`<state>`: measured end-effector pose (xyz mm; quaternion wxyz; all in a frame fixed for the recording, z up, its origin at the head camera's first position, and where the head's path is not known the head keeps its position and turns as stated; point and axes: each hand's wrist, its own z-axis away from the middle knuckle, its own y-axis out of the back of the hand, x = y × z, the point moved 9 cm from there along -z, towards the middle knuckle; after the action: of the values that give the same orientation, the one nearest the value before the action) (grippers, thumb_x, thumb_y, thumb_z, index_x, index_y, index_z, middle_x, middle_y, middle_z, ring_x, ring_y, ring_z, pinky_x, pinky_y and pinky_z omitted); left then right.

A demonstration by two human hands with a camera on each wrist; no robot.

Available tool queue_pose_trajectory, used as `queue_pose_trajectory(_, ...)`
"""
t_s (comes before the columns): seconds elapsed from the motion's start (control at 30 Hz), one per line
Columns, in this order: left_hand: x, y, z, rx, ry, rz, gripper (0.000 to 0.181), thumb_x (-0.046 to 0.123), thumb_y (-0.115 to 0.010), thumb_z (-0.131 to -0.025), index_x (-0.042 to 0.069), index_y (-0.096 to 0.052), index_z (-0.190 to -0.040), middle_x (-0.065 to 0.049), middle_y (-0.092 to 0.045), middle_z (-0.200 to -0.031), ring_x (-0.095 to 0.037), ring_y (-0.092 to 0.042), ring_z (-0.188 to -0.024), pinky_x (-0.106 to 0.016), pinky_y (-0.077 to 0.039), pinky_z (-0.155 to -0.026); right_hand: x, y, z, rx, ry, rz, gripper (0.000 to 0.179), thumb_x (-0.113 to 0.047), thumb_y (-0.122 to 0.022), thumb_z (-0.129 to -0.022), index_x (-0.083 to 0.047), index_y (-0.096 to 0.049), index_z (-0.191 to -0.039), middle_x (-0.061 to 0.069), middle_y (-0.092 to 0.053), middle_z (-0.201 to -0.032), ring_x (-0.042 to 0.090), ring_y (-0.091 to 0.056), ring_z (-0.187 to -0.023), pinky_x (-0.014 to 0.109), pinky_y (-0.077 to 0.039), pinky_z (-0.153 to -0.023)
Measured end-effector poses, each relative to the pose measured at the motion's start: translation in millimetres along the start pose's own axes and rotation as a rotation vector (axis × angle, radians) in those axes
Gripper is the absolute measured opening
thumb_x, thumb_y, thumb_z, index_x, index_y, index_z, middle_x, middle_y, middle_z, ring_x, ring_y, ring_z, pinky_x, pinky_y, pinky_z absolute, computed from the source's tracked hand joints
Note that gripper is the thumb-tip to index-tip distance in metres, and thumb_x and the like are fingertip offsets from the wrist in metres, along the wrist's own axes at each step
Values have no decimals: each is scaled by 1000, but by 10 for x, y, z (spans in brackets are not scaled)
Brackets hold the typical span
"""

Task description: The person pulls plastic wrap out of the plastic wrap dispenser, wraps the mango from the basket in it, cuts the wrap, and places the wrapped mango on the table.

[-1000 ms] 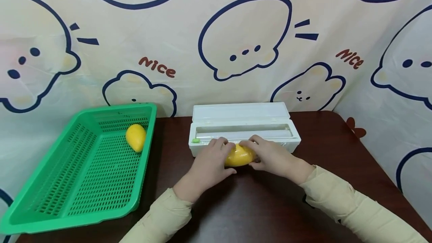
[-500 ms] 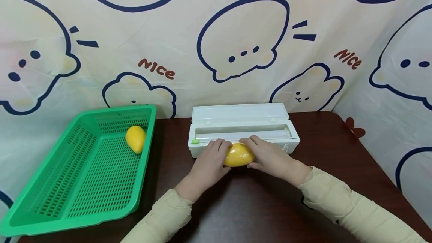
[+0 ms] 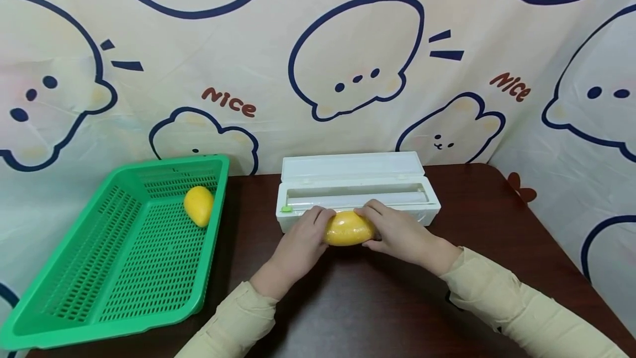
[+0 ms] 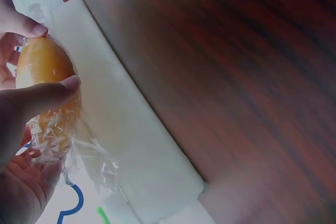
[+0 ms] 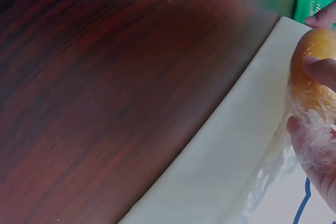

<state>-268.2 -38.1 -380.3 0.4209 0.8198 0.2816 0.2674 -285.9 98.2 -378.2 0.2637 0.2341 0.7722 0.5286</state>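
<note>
A yellow mango (image 3: 349, 229) is held between both hands at the front of a white cling film dispenser (image 3: 351, 168), whose lid is up. My left hand (image 3: 301, 243) grips its left end, thumb across the near side in the left wrist view. My right hand (image 3: 401, 232) grips the other end. Crinkled clear cling film (image 4: 51, 129) covers much of the mango and bunches on its far side. In the right wrist view, a strip of film (image 5: 258, 181) runs along the dispenser's edge; whether it joins the wrap I cannot tell.
A green basket (image 3: 211, 258) stands at the left with a second mango (image 3: 199, 206) inside, by its right wall. The film roll (image 3: 358, 199) lies within the dispenser, near a green slider (image 3: 286, 209). Dark wooden table (image 3: 377, 314) spreads in front; a patterned cloth (image 3: 278, 59) hangs behind.
My left hand has shifted slightly left along the mango, so more of the fruit shows between the hands. The right hand stays nearly in place. The basket and dispenser have not visibly moved.
</note>
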Motion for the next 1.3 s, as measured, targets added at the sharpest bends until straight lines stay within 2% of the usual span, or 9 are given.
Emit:
queue_pose_trajectory(0.17, -20, 6, 21, 3, 7, 8, 61, -2, -92, -71, 1, -56, -121, -13, -62, -111, -29, -64, -100, -38, -55, -88, -4, 18, 6, 7, 13, -21, 62, -18, -89, -81, 0, -58, -132, 6, -62, -108, 11, -57, -77, 26, -55, -70)
queue_pose_trajectory(0.37, -45, -5, 43, -3, 15, 2, 62, 0, -94, -70, 1, -57, -120, -14, -65, -108, -30, -66, -97, -39, -57, -85, 24, 2, 38, 11, -8, -57, 59, -20, -89, -82, -5, -57, -130, 5, -64, -109, 14, -63, -88, 30, -58, -77)
queue_pose_trajectory(0.5, -52, 0, 42, 11, 5, -26, 61, 4, -96, -68, 2, -61, -118, -12, -67, -107, -28, -65, -100, -37, -56, -87, 21, 23, 38, 36, 9, -19, 57, -24, -90, -80, -5, -62, -127, 5, -62, -115, 15, -62, -93, 31, -57, -80)
queue_pose_trajectory(0.63, -46, 15, 36, 22, -11, -26, 59, 5, -97, -67, 2, -64, -116, -11, -67, -110, -28, -63, -102, -36, -55, -89, 20, 40, 39, 41, 17, 27, 58, -26, -91, -79, -3, -66, -126, 5, -63, -111, 17, -60, -94, 33, -55, -82)
queue_pose_trajectory(0.93, -57, -1, 34, -5, -6, -32, 61, 6, -97, -66, 1, -63, -117, -10, -64, -102, -26, -65, -92, -35, -56, -83, 39, 5, 27, -14, 26, -5, 55, -26, -87, -84, 0, -66, -127, 2, -63, -100, 10, -53, -79, 26, -52, -71)
queue_pose_trajectory(1.3, -111, -70, 26, -61, 46, 33, 57, 7, -95, -70, 1, -64, -117, -15, -69, -106, -32, -68, -95, -42, -56, -85, 78, -63, 11, -108, -11, -34, 53, -26, -84, -87, -1, -66, -130, -1, -63, -97, 7, -52, -78, 28, -52, -72)
